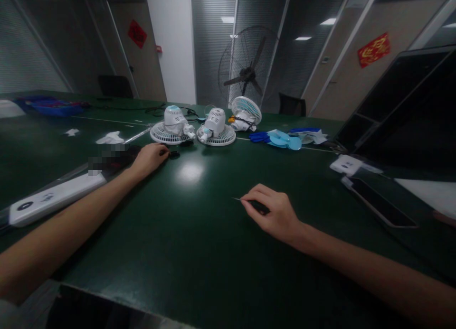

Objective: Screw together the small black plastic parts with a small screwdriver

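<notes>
My right hand [272,212] is over the green table [199,253], closed round a small tool with a black handle [259,207]; its thin metal tip points left. Farther off on the left, my left hand [153,157] has its fingers pinched at a small black object [174,154] on the table; whether it grips this cannot be told. Beyond the hands are two white fan heads [173,125] [216,127] lying grille down, and a third fan head [246,111] leaning tilted behind them.
Light blue fan blades [285,140] lie right of the fan heads. A long white box [57,196] is beside my left forearm. At the right are a phone-like device [383,203], a white packet [345,164] and a large dark screen [402,106]. A blue tray [57,108] stands far left.
</notes>
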The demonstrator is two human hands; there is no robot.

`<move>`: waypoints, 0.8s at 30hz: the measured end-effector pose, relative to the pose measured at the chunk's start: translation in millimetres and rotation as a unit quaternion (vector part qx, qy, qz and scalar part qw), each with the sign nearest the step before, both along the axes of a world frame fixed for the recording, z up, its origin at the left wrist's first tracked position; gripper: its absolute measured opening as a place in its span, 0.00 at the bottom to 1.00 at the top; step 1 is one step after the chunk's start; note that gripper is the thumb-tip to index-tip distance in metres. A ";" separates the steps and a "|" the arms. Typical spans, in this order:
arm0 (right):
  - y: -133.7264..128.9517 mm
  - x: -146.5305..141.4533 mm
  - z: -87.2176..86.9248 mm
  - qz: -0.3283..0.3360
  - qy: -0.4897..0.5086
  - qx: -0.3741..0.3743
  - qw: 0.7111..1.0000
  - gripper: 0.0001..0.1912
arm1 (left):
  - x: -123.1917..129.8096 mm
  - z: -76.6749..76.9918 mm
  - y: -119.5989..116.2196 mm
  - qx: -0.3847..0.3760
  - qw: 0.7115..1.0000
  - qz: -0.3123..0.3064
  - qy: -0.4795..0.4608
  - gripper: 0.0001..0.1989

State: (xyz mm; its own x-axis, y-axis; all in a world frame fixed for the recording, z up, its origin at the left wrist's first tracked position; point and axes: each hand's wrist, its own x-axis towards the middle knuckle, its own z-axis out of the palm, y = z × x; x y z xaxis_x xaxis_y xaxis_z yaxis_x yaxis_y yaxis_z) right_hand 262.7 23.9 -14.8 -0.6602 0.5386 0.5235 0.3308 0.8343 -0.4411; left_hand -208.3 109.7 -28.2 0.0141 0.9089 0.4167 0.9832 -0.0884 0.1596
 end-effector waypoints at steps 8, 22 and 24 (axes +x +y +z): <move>-0.1 1.0 -0.6 0.002 0.000 -0.003 1.000 0.07 | -6.6 -1.5 2.4 0.001 0.999 0.010 -0.050 0.13; 2.2 1.4 -3.3 -0.001 -0.005 -0.001 1.000 0.07 | 22.6 3.5 -1.1 0.026 0.985 -0.070 -0.159 0.15; 2.2 1.5 -3.8 -0.003 -0.007 0.000 1.000 0.07 | 23.1 3.1 -1.6 0.026 0.985 -0.071 -0.157 0.15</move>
